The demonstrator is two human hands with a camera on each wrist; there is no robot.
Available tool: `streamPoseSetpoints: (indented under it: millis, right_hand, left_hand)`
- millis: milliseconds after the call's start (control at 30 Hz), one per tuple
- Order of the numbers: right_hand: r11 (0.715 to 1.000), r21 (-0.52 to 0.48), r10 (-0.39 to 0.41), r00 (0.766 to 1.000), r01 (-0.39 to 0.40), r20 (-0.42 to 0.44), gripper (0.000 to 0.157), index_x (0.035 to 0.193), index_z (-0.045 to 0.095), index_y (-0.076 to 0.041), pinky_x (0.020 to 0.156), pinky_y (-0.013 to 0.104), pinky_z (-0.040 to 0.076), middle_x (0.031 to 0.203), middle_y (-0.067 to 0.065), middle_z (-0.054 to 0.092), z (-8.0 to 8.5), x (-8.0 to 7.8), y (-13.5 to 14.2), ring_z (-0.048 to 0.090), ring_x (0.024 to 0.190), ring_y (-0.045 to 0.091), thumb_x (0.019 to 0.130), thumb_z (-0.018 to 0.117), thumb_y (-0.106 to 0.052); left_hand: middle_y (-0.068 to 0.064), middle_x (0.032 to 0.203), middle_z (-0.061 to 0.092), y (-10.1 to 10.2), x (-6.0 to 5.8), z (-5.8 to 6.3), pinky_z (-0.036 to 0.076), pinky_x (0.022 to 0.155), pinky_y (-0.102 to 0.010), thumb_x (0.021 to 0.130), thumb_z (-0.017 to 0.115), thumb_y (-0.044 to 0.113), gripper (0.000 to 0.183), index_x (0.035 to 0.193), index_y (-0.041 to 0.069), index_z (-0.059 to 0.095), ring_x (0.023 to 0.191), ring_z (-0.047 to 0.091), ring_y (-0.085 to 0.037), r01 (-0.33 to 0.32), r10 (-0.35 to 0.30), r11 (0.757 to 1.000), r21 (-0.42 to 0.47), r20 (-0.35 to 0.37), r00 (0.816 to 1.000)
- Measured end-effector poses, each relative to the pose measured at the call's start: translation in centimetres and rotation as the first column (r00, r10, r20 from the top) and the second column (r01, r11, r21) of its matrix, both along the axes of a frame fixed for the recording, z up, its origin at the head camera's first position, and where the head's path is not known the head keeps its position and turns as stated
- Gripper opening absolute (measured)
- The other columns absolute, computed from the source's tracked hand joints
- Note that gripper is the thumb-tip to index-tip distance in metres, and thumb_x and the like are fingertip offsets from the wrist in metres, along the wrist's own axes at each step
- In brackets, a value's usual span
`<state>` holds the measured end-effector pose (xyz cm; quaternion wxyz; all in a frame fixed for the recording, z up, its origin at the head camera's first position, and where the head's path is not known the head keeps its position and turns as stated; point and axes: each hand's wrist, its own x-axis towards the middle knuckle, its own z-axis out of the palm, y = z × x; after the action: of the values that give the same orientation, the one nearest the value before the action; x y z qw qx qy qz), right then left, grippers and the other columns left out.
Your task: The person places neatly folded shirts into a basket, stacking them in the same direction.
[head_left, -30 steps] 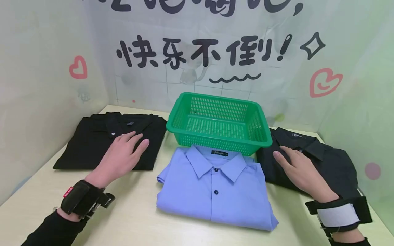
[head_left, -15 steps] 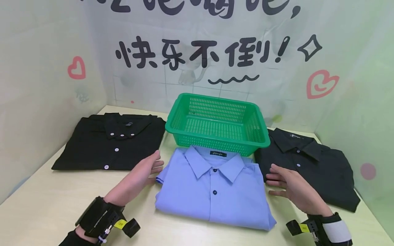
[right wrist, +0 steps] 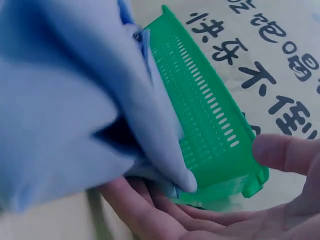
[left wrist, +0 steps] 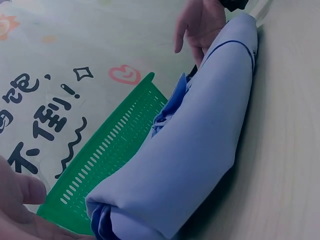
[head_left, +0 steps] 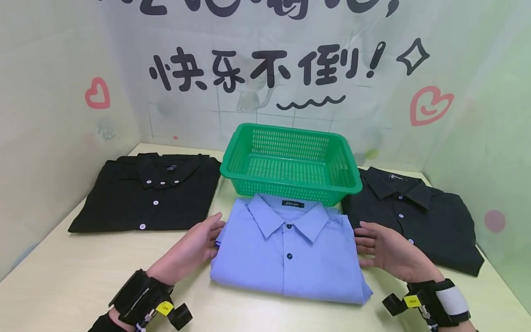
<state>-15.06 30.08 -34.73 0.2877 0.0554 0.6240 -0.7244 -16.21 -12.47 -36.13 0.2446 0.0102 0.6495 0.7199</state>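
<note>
Beyond the left hand [head_left: 200, 244] and the right hand [head_left: 387, 252] sits a green mesh basket [head_left: 286, 186], its perforated floor in plain view, while a folded blue shirt [head_left: 261, 267] lies between the two hands, just before the basket. Both hands are ungripped, fingers extended at the shirt's side edges, though how firmly they touch the cloth I cannot tell. Around them, a pale tabletop [head_left: 249, 318] bears a black shirt [head_left: 120, 200] past the left hand and a dark grey shirt [head_left: 439, 226] past the right, before a lettered wall [head_left: 191, 120].
</note>
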Motion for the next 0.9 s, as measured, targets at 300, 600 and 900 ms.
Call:
streamPoseSetpoints:
  millis: [300,600,900]
  right_hand:
    - [0.969,-0.248,0.012,0.994,0.016,0.109,0.062,0.146,0.009,0.002,0.098,0.041,0.044,0.134,0.015,0.039,-0.7,-0.6,0.0,0.051,0.113,0.026,0.107,0.039,-0.034]
    - [0.968,-0.252,0.012,0.992,0.020,0.126,0.024,0.114,0.048,-0.008,0.075,0.030,0.046,0.100,0.002,0.051,-2.1,-0.5,-1.1,0.053,0.086,0.018,0.107,0.041,-0.030]
    - [0.919,-0.393,0.060,0.981,0.018,0.183,0.023,0.116,0.037,-0.007,0.086,0.033,0.048,0.101,0.002,0.052,-2.7,-0.2,-1.9,0.059,0.092,0.017,0.107,0.040,-0.028]
  left_hand:
    - [-0.023,0.144,0.037,0.2,-0.4,-0.7,0.036,0.104,-0.042,0.106,0.032,0.046,0.069,0.149,-0.008,0.024,0.126,0.042,-0.031,0.046,-0.045,0.999,0.012,-0.034,0.998]
    - [-0.020,0.132,0.046,-0.4,-0.2,-1.3,0.042,0.088,-0.035,0.102,0.036,0.052,0.072,0.146,-0.005,0.025,0.110,0.050,-0.027,0.055,-0.056,0.998,0.027,0.051,0.997]
    - [-0.014,0.122,0.051,-0.3,0.2,-1.4,0.047,0.088,-0.032,0.101,0.036,0.052,0.075,0.144,-0.008,0.025,0.101,0.055,-0.018,0.091,-0.111,0.986,0.141,0.140,0.984]
